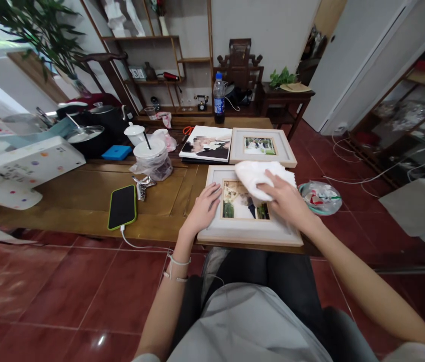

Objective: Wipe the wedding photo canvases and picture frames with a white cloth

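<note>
A white-framed photo [248, 230] lies flat at the near edge of a low wooden table [84, 196]. My left hand [203, 207] rests on the frame's left side, fingers stretched flat on it. My right hand [286, 197] presses a white cloth [255, 173] onto the upper right part of the picture glass, fingers curled over the cloth. Behind it lie a second framed photo [262, 146] and an unframed photo print [207, 143].
A phone [122, 206] in a green case charges left of the frame. A lidded drink cup in a plastic bag [152, 158], a blue-label bottle [219, 98], pots and boxes crowd the table's left. A bin with a bag [320, 197] stands on the red tile floor at right.
</note>
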`<action>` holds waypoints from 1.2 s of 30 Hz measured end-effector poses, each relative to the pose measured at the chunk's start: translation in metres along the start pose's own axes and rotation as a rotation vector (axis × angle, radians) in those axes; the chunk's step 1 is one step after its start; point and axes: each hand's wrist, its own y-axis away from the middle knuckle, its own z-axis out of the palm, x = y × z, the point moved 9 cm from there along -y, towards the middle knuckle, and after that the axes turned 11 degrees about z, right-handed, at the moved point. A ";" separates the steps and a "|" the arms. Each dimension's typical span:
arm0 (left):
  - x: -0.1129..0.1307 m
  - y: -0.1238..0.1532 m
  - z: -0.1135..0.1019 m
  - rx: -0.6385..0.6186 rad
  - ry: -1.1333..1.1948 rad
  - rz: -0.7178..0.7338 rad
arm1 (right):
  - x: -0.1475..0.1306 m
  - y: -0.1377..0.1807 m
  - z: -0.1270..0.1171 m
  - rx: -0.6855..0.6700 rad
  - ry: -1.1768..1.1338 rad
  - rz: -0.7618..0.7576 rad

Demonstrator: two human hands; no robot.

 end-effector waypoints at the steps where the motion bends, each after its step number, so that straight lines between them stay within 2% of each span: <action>1: 0.000 0.000 0.000 0.000 0.001 0.000 | 0.002 -0.010 -0.005 0.085 0.022 0.001; 3: -0.001 0.000 0.001 0.000 0.002 0.002 | -0.003 -0.028 -0.007 0.179 0.075 -0.021; 4: -0.001 0.000 0.001 0.002 0.002 0.001 | -0.009 -0.035 -0.003 0.174 0.106 -0.039; 8: -0.002 0.001 0.000 0.024 0.001 -0.008 | -0.042 -0.039 0.029 -0.048 0.202 -0.114; 12: 0.000 0.001 0.001 0.009 0.003 -0.006 | -0.080 0.002 0.040 -0.244 0.188 -0.212; 17: -0.003 0.001 0.001 0.001 -0.017 -0.029 | -0.098 0.062 0.015 -0.367 0.057 -0.328; 21: 0.000 0.000 0.002 -0.016 -0.023 -0.008 | -0.082 0.079 -0.015 -0.490 -0.209 -0.358; 23: 0.002 0.000 0.002 -0.027 -0.016 0.006 | -0.060 0.070 -0.035 -0.428 -0.333 -0.306; 25: 0.004 -0.001 0.001 -0.031 -0.014 0.019 | -0.032 0.054 -0.056 -0.272 -0.424 -0.227; 27: 0.006 -0.001 0.001 -0.024 -0.017 0.028 | 0.002 0.033 -0.076 -0.020 -0.492 -0.112; 29: 0.006 0.000 0.000 -0.014 -0.021 0.030 | 0.030 0.015 -0.095 0.302 -0.499 -0.001; 31: 0.005 0.000 0.001 -0.013 -0.023 0.030 | 0.040 0.004 -0.110 0.646 -0.444 0.023; 32: 0.004 0.000 0.001 -0.016 -0.025 0.031 | 0.033 -0.003 -0.111 0.756 -0.395 -0.018; 33: 0.004 0.000 0.002 -0.020 -0.027 0.032 | 0.020 -0.011 -0.107 0.809 -0.346 -0.098; 34: 0.003 0.000 0.002 -0.023 -0.030 0.035 | 0.002 -0.025 -0.097 0.768 -0.275 -0.186; 36: 0.004 0.000 0.002 -0.023 -0.039 0.040 | -0.036 -0.054 -0.062 0.546 -0.117 -0.326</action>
